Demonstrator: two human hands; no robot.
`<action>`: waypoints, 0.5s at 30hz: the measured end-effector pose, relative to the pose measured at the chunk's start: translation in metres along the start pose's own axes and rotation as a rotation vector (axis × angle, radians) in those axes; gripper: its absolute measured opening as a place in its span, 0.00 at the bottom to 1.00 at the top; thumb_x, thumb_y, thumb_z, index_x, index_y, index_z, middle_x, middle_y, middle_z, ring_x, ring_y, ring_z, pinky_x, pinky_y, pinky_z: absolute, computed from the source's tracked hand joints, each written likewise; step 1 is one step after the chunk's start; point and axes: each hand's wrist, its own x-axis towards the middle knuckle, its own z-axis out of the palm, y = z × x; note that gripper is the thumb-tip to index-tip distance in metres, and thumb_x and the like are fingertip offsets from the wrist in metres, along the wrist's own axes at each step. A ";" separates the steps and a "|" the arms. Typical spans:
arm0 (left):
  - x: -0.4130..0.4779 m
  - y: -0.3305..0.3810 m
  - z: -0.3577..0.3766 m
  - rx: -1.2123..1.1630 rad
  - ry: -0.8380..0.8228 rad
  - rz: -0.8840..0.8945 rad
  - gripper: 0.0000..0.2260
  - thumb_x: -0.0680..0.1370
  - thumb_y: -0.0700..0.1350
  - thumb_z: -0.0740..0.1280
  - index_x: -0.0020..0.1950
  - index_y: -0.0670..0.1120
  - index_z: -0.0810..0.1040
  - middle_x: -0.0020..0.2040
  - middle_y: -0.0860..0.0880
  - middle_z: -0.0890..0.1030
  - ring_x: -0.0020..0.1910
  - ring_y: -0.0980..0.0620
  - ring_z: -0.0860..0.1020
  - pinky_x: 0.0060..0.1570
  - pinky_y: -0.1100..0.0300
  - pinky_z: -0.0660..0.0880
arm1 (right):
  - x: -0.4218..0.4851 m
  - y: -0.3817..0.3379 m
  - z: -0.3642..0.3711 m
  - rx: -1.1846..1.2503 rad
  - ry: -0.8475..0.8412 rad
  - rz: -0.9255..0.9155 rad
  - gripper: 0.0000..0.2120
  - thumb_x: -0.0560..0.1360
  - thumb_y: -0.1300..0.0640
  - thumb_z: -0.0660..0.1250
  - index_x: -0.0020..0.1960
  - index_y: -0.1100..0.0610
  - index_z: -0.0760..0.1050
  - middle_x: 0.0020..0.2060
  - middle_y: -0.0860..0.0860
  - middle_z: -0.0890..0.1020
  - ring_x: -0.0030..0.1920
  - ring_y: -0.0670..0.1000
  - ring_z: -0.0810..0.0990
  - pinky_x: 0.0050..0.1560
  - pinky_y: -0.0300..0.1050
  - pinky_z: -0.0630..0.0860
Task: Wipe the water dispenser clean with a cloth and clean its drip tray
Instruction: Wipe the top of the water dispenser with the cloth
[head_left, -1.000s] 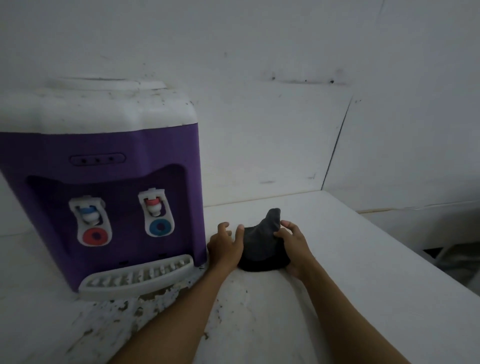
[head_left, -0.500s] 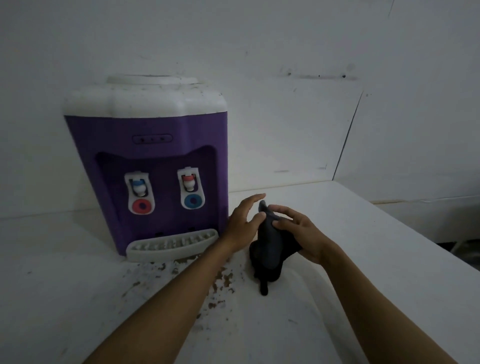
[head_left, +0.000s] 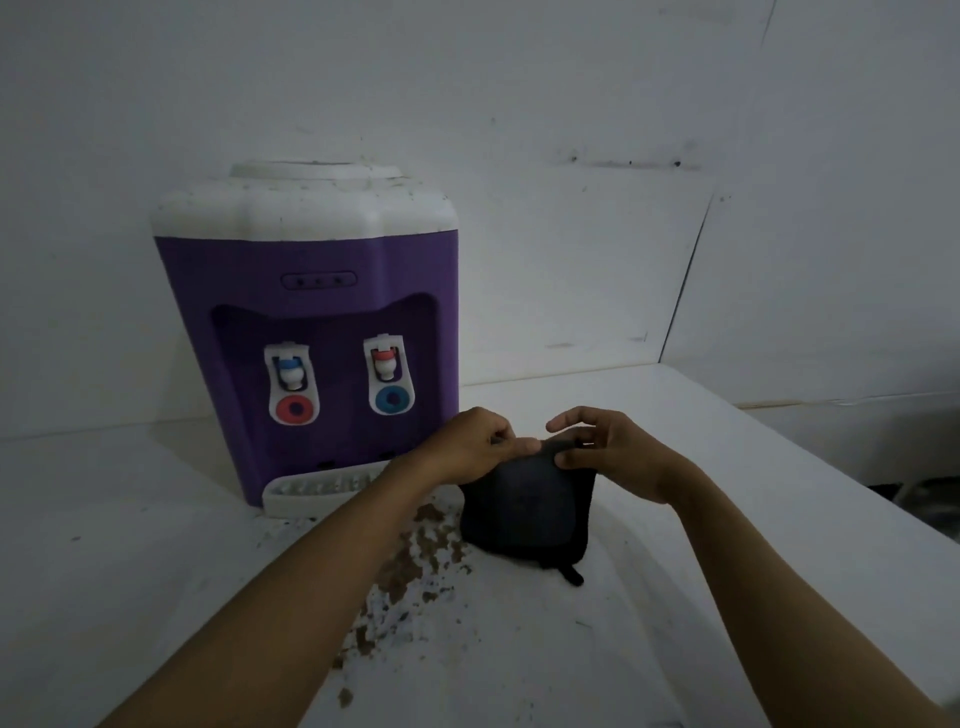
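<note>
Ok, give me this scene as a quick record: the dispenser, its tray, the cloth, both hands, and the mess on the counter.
water dispenser: purple body, white top with dark specks, upright on the counter
drip tray: white, in place at the dispenser's foot, partly hidden by the left forearm
cloth: dark, held by its top edge, right of the dispenser
left hand: pinches the cloth's top edge
right hand: pinches the same edge
brown specks: scattered on the counter before the tray
wiping: not yet begun

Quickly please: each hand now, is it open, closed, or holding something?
Left hand: closed, pinching the top edge of the dark fabric cloth.
Right hand: closed, pinching the same cloth's top edge.
</note>
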 end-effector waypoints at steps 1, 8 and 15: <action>0.000 0.002 -0.003 -0.015 -0.022 -0.002 0.17 0.75 0.61 0.68 0.44 0.47 0.81 0.41 0.50 0.82 0.42 0.51 0.80 0.42 0.56 0.75 | -0.002 0.000 -0.002 0.014 0.025 -0.028 0.14 0.73 0.71 0.67 0.57 0.62 0.75 0.49 0.60 0.83 0.52 0.58 0.81 0.51 0.48 0.79; -0.004 0.014 -0.020 0.038 -0.022 0.053 0.08 0.78 0.50 0.69 0.50 0.46 0.78 0.45 0.50 0.79 0.43 0.52 0.77 0.42 0.58 0.74 | -0.001 -0.005 0.003 -0.293 0.048 -0.054 0.10 0.74 0.59 0.70 0.55 0.54 0.78 0.47 0.50 0.83 0.49 0.50 0.82 0.50 0.46 0.80; -0.004 0.024 -0.025 -0.213 0.087 -0.052 0.06 0.82 0.45 0.61 0.54 0.47 0.77 0.51 0.43 0.81 0.49 0.48 0.79 0.52 0.53 0.77 | -0.002 -0.006 0.029 -0.140 0.157 -0.218 0.03 0.76 0.61 0.67 0.49 0.56 0.73 0.44 0.55 0.80 0.46 0.55 0.81 0.45 0.46 0.80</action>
